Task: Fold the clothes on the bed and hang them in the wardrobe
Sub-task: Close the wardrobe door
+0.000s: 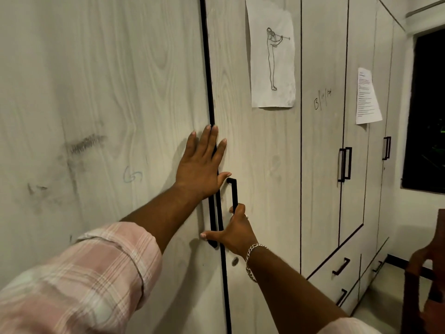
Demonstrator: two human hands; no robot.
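While the left hand [201, 162] lies flat against the wardrobe [120, 92], fingers straight and spread across the dark seam between the two doors, the right hand [232, 229] goes to work just below it. Its fingers are curled round the black handle [233, 189] of the right door [260, 153], low on the bar, with the thumb stretched left onto the neighbouring handle [212, 213]. That reads as a brace-and-work pairing: the flat palm steadies the left door [108, 116] while the other hand takes care of the right one, though whether the doors are being pulled open or pressed shut cannot be told. Both arms reach well forward, the left in a rolled-up checked sleeve [96, 268], the right wrist wearing a chain bracelet [252, 259]. Above the handle, a line drawing [272, 56] is stuck to the right door. No clothes or bed are in sight, so the folding side of the job cannot be judged from here.
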